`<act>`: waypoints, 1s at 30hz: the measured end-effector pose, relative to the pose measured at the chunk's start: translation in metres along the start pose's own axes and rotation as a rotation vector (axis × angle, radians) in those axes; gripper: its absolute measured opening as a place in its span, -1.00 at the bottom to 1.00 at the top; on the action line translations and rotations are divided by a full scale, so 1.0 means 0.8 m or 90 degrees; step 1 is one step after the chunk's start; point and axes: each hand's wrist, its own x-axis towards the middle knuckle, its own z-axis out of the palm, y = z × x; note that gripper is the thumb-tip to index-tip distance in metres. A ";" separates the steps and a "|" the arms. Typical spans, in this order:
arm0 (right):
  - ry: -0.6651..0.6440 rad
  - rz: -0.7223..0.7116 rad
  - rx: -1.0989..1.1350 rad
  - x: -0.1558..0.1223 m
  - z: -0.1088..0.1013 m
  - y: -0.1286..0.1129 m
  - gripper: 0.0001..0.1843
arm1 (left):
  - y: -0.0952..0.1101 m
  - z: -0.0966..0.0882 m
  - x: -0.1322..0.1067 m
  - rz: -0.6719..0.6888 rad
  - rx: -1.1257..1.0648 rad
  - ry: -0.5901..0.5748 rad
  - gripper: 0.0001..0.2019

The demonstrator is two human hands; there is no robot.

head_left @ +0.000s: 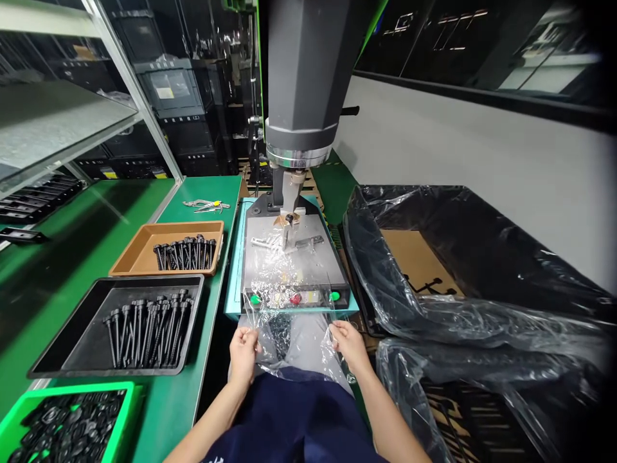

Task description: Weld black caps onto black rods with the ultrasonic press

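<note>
A thin clear plastic sheet (277, 337), perhaps a bag, stretches between my two hands over my lap. Its far part lies across the front of the machine's base plate (260, 225), over the green and red buttons. My left hand (245, 352) is closed on the sheet's left edge, fingers curled. On the opposite edge, my right hand (349, 347) pinches the plastic between thumb and fingers. Beyond the sheet, a small black part (289, 220) sits in the fixture below the machine's grey head (301, 83).
On the green bench at left stand a brown tray (139, 247) and a black tray (72, 328) of black stems, plus a green bin (129, 411) of black parts. Pliers (205, 204) lie behind. At right, a plastic-lined box (482, 251) holds cardboard and several black parts.
</note>
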 end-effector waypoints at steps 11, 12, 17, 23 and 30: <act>0.005 -0.557 -0.339 0.114 0.080 -0.217 -0.58 | -0.022 0.007 0.019 -0.042 0.129 -0.070 -0.64; 0.005 -0.577 -0.329 0.131 0.103 -0.246 -0.59 | -0.019 0.005 0.023 -0.057 0.157 -0.078 -0.63; -0.062 -0.547 -0.392 0.199 0.183 -0.327 -0.62 | -0.005 -0.025 0.036 -0.059 0.389 -0.072 -0.48; -0.091 -0.560 -0.393 0.217 0.196 -0.336 -0.79 | 0.012 -0.051 0.023 0.095 0.555 -0.065 -0.52; -0.063 -0.541 -0.140 0.164 0.147 -0.318 -0.67 | 0.081 -0.015 0.000 0.266 0.438 -0.160 -0.79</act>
